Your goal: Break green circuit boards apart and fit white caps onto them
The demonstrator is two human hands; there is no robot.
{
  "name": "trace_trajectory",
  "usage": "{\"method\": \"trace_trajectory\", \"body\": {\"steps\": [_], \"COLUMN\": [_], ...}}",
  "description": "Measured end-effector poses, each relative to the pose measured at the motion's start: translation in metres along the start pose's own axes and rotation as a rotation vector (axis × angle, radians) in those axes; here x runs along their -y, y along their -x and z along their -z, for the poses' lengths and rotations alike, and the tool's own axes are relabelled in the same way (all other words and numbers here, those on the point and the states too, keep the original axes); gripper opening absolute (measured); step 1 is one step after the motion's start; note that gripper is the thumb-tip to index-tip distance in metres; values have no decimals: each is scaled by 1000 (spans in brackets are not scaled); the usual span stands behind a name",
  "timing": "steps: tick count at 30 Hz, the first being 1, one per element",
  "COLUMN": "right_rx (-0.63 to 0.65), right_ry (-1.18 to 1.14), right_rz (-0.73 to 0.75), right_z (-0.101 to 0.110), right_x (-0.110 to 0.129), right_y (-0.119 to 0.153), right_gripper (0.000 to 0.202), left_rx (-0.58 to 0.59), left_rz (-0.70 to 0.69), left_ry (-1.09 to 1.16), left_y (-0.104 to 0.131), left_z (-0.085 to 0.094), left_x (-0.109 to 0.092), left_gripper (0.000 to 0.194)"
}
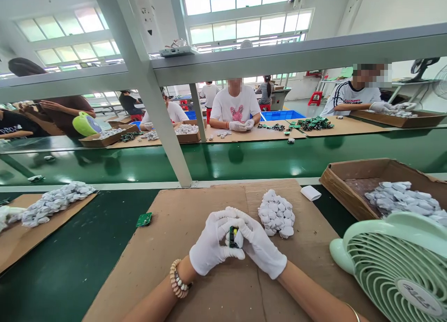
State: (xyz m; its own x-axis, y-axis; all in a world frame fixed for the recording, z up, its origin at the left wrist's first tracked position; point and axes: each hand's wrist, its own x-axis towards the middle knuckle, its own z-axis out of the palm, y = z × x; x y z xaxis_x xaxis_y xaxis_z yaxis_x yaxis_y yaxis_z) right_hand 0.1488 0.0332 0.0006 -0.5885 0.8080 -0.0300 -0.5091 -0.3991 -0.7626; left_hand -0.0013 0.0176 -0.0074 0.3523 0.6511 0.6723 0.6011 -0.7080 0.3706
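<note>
Both my hands wear white gloves and meet over the cardboard sheet (195,203). Between them is a small green circuit board (232,237) with a yellow part, set against a white piece (239,238). My left hand (211,240) curls around the board from the left, thumb below it. My right hand (260,243) closes in from the right, its fingers touching the white piece and partly covering it. Just beyond my right hand lies a heap of small white pieces (276,213). Farther left on the cardboard's edge rests another green circuit board (144,219).
A light green fan (398,266) stands close on the right, before a cardboard box (349,187) holding white pieces. A folded white item (310,193) lies near the box. Across the green conveyor belt (244,156), co-workers (235,103) sit at benches. A metal post (171,149) rises ahead.
</note>
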Motion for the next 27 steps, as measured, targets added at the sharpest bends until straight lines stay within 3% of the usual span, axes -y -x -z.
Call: {"method": "trace_trajectory", "body": {"steps": [7,11,19,24,27], "right_rx": [182,193,113,203,220], "right_ry": [10,67,452,328,420], "right_rz": [-39,-5,153,-56,-86], "right_z": [1,2,10,14,13], "right_x": [4,6,3,17,27], "right_y": [-3,-1,-3,-7,-6], "right_gripper": [55,46,51,57,58], "left_rx": [-33,2,35,105,101], "left_rz": [21,12,106,105,49], "left_ry": [-32,-70,75,150,117], "left_y": [2,2,-1,-9,-12], "left_z": [-2,1,0,7,10], "left_x": [3,2,4,-1,-2], "left_gripper": [63,61,61,52,50]}}
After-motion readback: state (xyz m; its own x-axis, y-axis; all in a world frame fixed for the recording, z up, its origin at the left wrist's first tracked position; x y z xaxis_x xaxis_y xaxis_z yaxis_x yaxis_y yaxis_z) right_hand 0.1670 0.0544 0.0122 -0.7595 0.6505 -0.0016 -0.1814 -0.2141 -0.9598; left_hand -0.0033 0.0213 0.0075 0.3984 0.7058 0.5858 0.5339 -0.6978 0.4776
